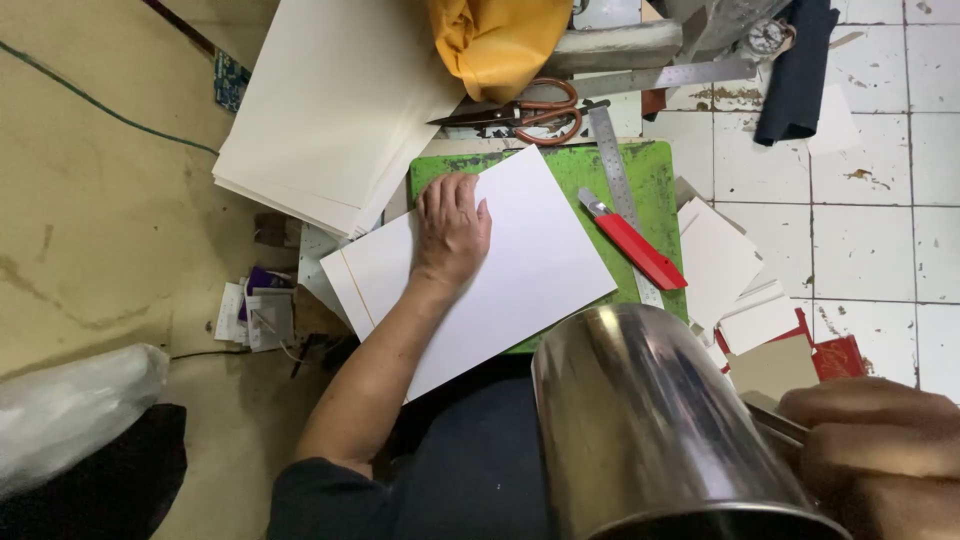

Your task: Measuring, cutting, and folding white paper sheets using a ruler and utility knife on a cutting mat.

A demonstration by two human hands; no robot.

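- A white plastic bag [70,410] lies at the far left on the tan floor [100,200], which has open room above it, crossed only by one thin green cord [90,100]
- One stack of cream boards [330,110] sits at the top, its lower corner overlapping the green cutting mat [655,175]
- The left hand [452,228] presses flat, fingers spread, on one white card sheet [520,270], gripping nothing; the sheet lies skewed on the mat, its left corner past the mat's edge
- One pair of scissors [530,112] lies above the mat
- One steel ruler [615,180] runs down the mat, just beside one red utility knife [635,245]
- One steel mug [650,430] fills the foreground, held by the right hand [880,450], fingers closed round its handle
- Several card offcuts [720,260] crowd the white tiles [880,230] at the mat's right edge
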